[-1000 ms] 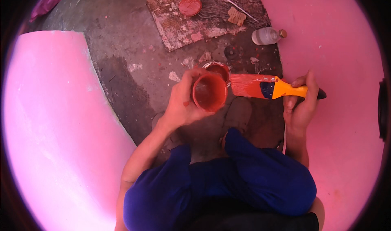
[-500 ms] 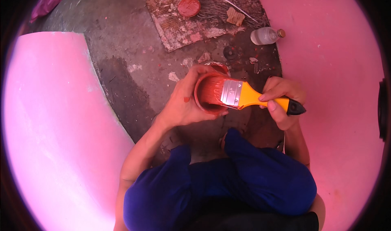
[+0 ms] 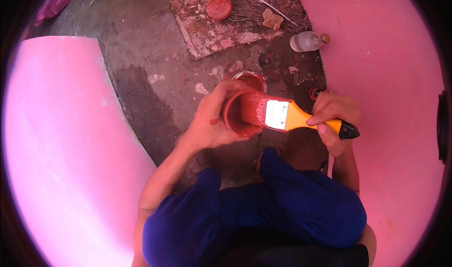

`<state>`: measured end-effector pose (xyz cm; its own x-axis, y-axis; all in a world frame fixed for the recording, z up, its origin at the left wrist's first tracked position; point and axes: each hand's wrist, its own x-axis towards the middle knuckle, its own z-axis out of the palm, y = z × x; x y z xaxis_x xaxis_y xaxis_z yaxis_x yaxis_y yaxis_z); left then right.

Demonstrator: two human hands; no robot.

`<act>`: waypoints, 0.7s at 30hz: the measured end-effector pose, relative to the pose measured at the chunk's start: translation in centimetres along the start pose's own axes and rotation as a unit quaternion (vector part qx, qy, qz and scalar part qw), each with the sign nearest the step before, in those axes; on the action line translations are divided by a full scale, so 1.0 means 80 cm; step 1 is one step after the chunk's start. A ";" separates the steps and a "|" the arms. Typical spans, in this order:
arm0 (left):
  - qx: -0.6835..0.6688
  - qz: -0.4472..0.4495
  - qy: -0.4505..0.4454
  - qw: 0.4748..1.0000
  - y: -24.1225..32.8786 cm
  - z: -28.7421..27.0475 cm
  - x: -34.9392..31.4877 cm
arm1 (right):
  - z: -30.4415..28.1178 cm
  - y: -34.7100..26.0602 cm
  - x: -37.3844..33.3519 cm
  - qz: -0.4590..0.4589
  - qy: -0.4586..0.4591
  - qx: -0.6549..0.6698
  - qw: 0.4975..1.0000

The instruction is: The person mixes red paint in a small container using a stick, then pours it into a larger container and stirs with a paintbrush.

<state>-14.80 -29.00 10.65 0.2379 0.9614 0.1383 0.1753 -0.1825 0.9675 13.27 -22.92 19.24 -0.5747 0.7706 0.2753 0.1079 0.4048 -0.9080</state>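
Note:
My left hand (image 3: 213, 118) is wrapped round a paint-smeared cup (image 3: 230, 121), tilted so its mouth faces up and right. Red paint coats its inside. In my right hand (image 3: 332, 121) is a flat paintbrush (image 3: 297, 115) with a yellow handle, a black end and a metal ferrule, pinched by the handle between thumb and fingers. Its red-coated bristles (image 3: 254, 109) lie over the cup's mouth, against the right side of the rim. Just beyond the cup, a can (image 3: 256, 81) of red paint stands on the floor, partly hidden by my left hand and the cup.
Pink panels (image 3: 66, 125) curve along my left and right. A clear bottle (image 3: 308, 41) lies near the right panel (image 3: 386, 78). Ahead, stained cardboard (image 3: 202, 36) bears a red round lid (image 3: 219, 8) and wires. A small red-topped item (image 3: 315, 93) sits beyond my right hand.
My right hand has drawn the brush a little to the right, so more bristles show outside the cup. The cup has turned slightly, uncovering more of the can behind.

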 end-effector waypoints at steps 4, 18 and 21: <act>-0.008 -0.003 0.007 1.000 -0.002 0.001 -0.003 | -0.005 -0.007 -0.004 0.006 0.014 -0.008 1.000; 0.025 -0.039 0.012 0.999 -0.016 0.004 -0.002 | -0.014 -0.014 -0.026 0.282 0.208 0.142 0.926; -0.003 -0.023 0.017 1.000 -0.013 0.012 0.003 | 0.007 -0.012 -0.015 0.348 0.230 0.154 0.896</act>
<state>-14.00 -28.75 9.51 0.1982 0.9749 0.1013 0.1788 -0.1376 0.9742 13.37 -24.55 19.62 -0.0527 0.9336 -0.3545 0.0404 -0.3527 -0.9348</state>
